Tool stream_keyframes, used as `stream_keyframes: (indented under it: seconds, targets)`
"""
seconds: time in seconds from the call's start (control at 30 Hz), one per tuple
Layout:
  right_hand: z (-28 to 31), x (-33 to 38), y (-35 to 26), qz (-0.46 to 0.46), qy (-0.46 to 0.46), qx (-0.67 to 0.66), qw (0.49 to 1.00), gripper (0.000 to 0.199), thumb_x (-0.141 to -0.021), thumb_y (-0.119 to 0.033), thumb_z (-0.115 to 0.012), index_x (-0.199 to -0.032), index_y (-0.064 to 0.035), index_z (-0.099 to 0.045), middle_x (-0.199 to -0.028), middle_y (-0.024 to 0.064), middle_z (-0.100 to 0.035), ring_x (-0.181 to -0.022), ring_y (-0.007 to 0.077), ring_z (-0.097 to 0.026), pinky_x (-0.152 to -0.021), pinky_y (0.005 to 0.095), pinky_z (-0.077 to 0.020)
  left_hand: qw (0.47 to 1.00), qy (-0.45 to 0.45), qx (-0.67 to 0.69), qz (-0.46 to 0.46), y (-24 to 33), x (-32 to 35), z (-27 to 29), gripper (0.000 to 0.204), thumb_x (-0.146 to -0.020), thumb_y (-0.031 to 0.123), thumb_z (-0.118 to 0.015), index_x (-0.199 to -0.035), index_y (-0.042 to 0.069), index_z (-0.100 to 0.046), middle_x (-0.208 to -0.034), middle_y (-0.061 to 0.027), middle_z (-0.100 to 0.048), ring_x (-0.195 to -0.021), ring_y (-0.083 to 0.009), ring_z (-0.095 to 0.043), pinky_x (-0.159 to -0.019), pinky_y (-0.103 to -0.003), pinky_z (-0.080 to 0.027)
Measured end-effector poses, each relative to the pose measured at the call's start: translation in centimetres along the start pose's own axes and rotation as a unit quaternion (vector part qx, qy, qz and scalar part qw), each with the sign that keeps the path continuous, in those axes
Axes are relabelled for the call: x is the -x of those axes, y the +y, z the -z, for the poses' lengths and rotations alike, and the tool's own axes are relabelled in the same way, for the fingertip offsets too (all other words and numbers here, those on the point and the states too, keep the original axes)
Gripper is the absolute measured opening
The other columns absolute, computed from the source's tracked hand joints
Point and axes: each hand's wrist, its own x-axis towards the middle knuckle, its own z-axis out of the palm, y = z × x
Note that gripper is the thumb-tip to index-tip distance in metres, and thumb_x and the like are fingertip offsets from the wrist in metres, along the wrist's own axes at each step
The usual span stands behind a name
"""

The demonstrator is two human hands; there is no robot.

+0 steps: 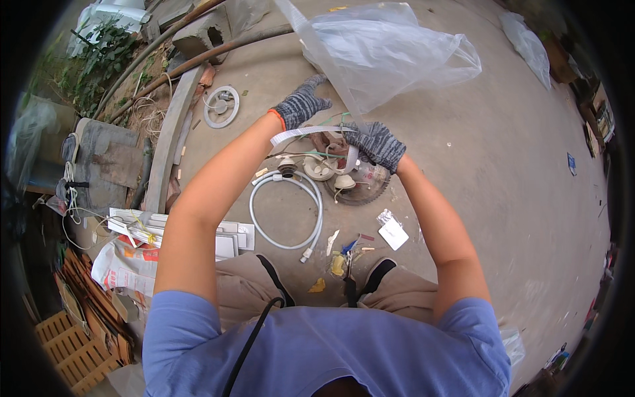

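A clear plastic bag [390, 49] is held up over the concrete ground [503, 172], above a pile of scrap. Its lower edge is pinched in the left hand [301, 102], gloved fingers closed on the film. The right hand [376, 142] is clamped lower, approx. at the bag's bottom corner, with a white strip [301, 133] running betw. the two grips. The bag billows up and right of both grips, so it is judged v. light, limp and slippery, easily torn. It is best gripped at a bunched edge, not on flat film. Below the grips lie a white hose [291, 208] and a saw blade [362, 188].
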Motion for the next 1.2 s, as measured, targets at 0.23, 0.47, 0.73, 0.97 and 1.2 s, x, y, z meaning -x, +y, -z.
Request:
stream_keyframes:
  seconds: [0.23,0.47,0.73,0.97,1.2]
  targets:
    - [0.7,0.9,-0.7,-0.166,0.034,-0.221,0.96,0.04,-0.078,-0.044,-0.049,-0.09,-0.0073,-0.059,-0.059,0.0044,-0.052,-0.054,0.0131,-0.047,-0.052,0.0278,-0.0408,0.917,-0.255,-0.118,-0.285,4.8,4.1,3.6,0.044,-0.077,0.023,-0.054,-0.117,0.008,-0.041,-0.121,-0.0106,-0.041,-0.11,-0.0273,-0.04,-0.092,-0.035,-0.033]
    - [0.9,0.6,-1.0,-0.129,-0.006,-0.224,0.966,0.04,-0.074,-0.043,-0.054,-0.09,-0.0065,-0.059,-0.06,0.0015,-0.052,-0.046,0.0082,-0.043,-0.04,0.0226,-0.0363,0.958,-0.193,0.017,-0.212,5.5,4.5,4.0,0.024,-0.08,0.015,-0.047,-0.1,0.004,-0.056,-0.097,-0.0099,-0.057,-0.091,-0.023,-0.052,-0.083,-0.032,-0.04]
    - [2.9,2.7,3.0,-0.05,0.055,-0.447,0.891,0.041,-0.083,-0.036,-0.042,-0.106,-0.0027,-0.05,-0.054,-0.0011,-0.044,-0.039,0.0057,-0.035,-0.033,0.0182,-0.0272,0.988,-0.149,0.024,-0.012,4.0,0.9,9.5,0.024,-0.082,0.019,-0.047,-0.098,0.004,-0.058,-0.088,-0.0042,-0.059,-0.077,-0.0105,-0.056,-0.069,-0.024,-0.046]
    - [2.7,2.6,1.8,-0.069,0.164,-0.371,0.911,0.04,-0.084,-0.039,-0.04,-0.102,-0.0049,-0.052,-0.053,0.0001,-0.045,-0.04,0.0062,-0.038,-0.034,0.019,-0.0296,0.995,-0.093,0.029,0.029,4.9,1.3,10.7,0.02,-0.079,0.018,-0.049,-0.088,0.002,-0.058,-0.087,-0.0088,-0.06,-0.078,-0.017,-0.057,-0.07,-0.025,-0.046]
    - [-0.1,-0.8,0.6,-0.003,0.256,-0.214,0.943,0.042,-0.07,-0.032,-0.063,-0.097,-0.0026,-0.053,-0.081,0.0114,-0.059,-0.071,0.0186,-0.057,-0.067,0.0299,-0.045,0.955,-0.013,-0.203,-0.218,3.0,1.6,5.7,0.022,-0.072,0.01,-0.054,-0.093,0.009,-0.058,-0.085,-0.0085,-0.059,-0.075,-0.0216,-0.057,-0.065,-0.03,-0.046]
